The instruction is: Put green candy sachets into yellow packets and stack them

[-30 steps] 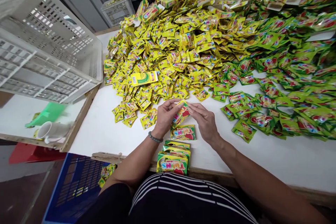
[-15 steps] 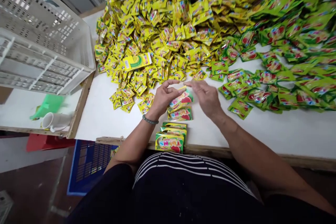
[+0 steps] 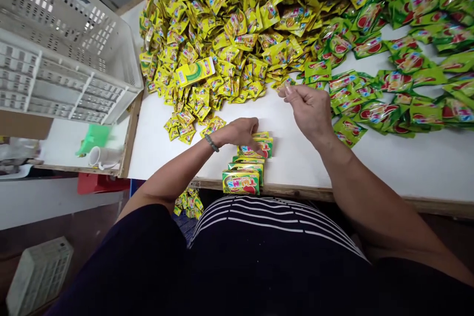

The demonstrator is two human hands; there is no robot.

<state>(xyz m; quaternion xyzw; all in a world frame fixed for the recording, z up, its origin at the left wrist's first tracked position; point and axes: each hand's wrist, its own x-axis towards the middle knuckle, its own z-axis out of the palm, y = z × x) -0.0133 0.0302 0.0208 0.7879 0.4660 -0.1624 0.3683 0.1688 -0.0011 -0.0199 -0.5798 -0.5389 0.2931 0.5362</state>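
My left hand [image 3: 242, 132] is closed around a small green and yellow carton [image 3: 265, 148] lettered TWINS, thumb on its front and fingers over its top. Closer to my body, several similar cartons [image 3: 240, 182] stand in a row reaching the table's front edge. My right hand [image 3: 311, 111] is raised to the right of the cartons, its fingers curled and pressed together. Its fingertips are right beside a small yellow sachet [image 3: 287, 84] at the pile's lower edge; whether they grip anything is hidden.
A big heap of yellow sachets [image 3: 237, 24] covers the back of the white table [image 3: 296, 168], with green sachets [image 3: 388, 108] at right. One yellow carton [image 3: 194, 71] lies on the heap. At left are a white crate [image 3: 70, 79] and a white mug [image 3: 103, 157].
My hands have parted: the left moved down onto a carton near the row, the right moved up and right toward the sachets. The view has shifted slightly.
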